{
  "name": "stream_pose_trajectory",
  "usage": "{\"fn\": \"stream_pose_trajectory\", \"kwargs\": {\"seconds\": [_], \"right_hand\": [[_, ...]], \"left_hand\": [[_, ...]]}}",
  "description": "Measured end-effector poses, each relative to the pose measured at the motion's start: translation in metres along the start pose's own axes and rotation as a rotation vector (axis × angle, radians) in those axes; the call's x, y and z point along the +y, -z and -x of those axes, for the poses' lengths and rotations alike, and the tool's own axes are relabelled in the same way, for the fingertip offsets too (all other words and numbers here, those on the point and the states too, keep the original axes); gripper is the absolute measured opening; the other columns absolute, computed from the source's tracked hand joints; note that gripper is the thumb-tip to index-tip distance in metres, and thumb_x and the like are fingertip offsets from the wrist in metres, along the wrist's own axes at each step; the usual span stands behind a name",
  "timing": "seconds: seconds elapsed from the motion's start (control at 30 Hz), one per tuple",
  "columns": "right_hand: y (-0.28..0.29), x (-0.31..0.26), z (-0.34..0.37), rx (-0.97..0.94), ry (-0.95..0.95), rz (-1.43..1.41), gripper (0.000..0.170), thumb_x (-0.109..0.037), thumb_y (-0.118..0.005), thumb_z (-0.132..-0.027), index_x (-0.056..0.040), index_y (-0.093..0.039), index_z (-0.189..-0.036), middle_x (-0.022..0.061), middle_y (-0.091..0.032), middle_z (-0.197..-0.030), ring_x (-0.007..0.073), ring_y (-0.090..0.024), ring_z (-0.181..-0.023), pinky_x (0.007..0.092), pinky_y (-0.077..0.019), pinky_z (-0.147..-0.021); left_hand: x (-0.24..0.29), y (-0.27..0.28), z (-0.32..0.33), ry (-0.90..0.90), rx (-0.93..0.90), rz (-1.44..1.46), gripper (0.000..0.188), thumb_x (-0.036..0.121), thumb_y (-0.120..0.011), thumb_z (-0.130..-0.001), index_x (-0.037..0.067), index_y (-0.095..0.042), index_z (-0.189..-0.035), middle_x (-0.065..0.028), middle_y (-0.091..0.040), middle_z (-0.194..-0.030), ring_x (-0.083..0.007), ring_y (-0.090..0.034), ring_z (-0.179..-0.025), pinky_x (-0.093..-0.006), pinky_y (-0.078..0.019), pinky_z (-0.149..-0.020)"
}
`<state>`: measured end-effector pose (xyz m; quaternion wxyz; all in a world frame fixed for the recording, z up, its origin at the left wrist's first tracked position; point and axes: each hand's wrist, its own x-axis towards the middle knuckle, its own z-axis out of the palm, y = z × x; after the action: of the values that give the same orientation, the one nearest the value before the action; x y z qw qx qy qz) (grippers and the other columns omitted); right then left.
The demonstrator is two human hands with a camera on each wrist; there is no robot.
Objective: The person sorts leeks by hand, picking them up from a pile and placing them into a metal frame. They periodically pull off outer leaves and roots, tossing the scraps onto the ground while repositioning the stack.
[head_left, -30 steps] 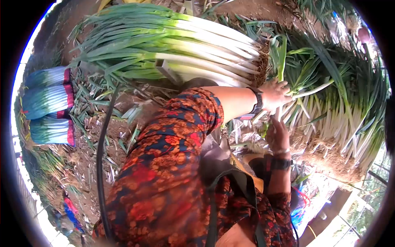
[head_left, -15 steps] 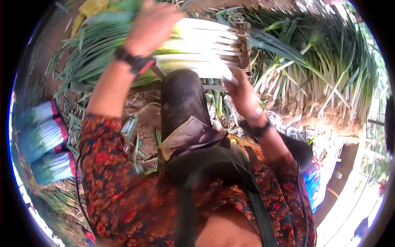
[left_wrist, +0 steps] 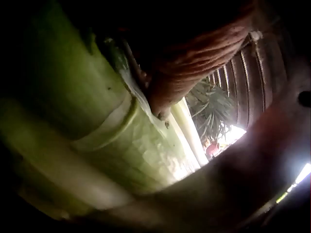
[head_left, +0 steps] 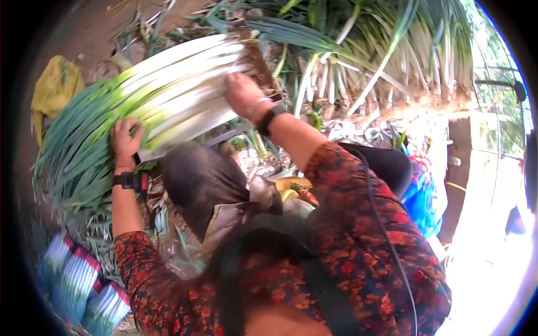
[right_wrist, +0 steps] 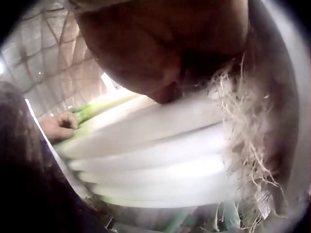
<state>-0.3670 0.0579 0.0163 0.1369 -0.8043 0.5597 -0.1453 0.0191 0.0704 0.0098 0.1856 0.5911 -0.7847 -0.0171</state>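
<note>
A wide pile of leeks (head_left: 185, 84) lies with green leaves to the left and white stalks to the right. My left hand (head_left: 126, 139) has its fingers bent at the near edge of the pile, where the stalks turn green. In the left wrist view, its fingers press close against a pale green leek (left_wrist: 141, 145). Over the white stalks (right_wrist: 160, 170), near the roots (right_wrist: 248, 131), my right hand (head_left: 245, 94) rests with its fingertips down. The right wrist view shows the left hand (right_wrist: 60, 127) with thumb and finger pinched at the stalks.
Unsorted leeks with roots (head_left: 392, 67) stand at the upper right. Bundled leeks (head_left: 78, 280) sit at the lower left, and a yellow cloth (head_left: 56, 89) lies at the far left. My knee (head_left: 196, 173) is close to the pile; blue plastic (head_left: 423, 201) is at the right.
Both hands have moved left from the unsorted leeks onto the pile. The left hand came down from above its green part, and the right hand moved onto the white stalks. The view has turned.
</note>
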Motion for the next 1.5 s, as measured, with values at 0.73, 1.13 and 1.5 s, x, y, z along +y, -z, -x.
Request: {"fn": "stream_pose_trajectory", "kwargs": {"seconds": [0.73, 1.13, 1.5], "right_hand": [[-0.038, 0.496, 0.177, 0.504, -1.247, -0.039, 0.071, -0.055, -0.074, -0.073, -0.0046, -0.057, -0.120, 0.0243, -0.067, -0.105, 0.0363, -0.065, -0.101, 0.0458, -0.0525, -0.083], [0.080, 0.081, 0.040, 0.457, -0.394, -1.018, 0.023, -0.023, -0.064, -0.092, -0.0079, -0.061, -0.110, -0.0033, -0.055, -0.069, 0.0055, -0.051, -0.055, 0.0204, -0.0431, -0.045], [0.034, -0.197, -0.072, 0.078, 0.314, 0.073, 0.033, -0.031, -0.059, -0.088, -0.0259, -0.063, -0.120, 0.0112, -0.059, -0.104, 0.0287, -0.055, -0.104, 0.0430, -0.0444, -0.087]], "left_hand": [[0.026, 0.026, -0.026, 0.275, -0.265, 0.012, 0.028, 0.009, -0.079, -0.064, 0.005, -0.056, -0.081, -0.0074, -0.056, -0.079, -0.0228, -0.053, -0.074, -0.0357, -0.0448, -0.069], [0.052, 0.030, -0.016, 0.277, -0.098, -0.080, 0.027, 0.033, -0.077, -0.070, 0.018, -0.067, -0.090, -0.0045, -0.062, -0.088, -0.0267, -0.057, -0.090, -0.0395, -0.0434, -0.086], [0.061, 0.023, -0.005, 0.348, 0.029, -0.021, 0.024, 0.031, -0.075, -0.071, 0.016, -0.070, -0.089, -0.0078, -0.061, -0.092, -0.0317, -0.057, -0.094, -0.0451, -0.0442, -0.082]]}}
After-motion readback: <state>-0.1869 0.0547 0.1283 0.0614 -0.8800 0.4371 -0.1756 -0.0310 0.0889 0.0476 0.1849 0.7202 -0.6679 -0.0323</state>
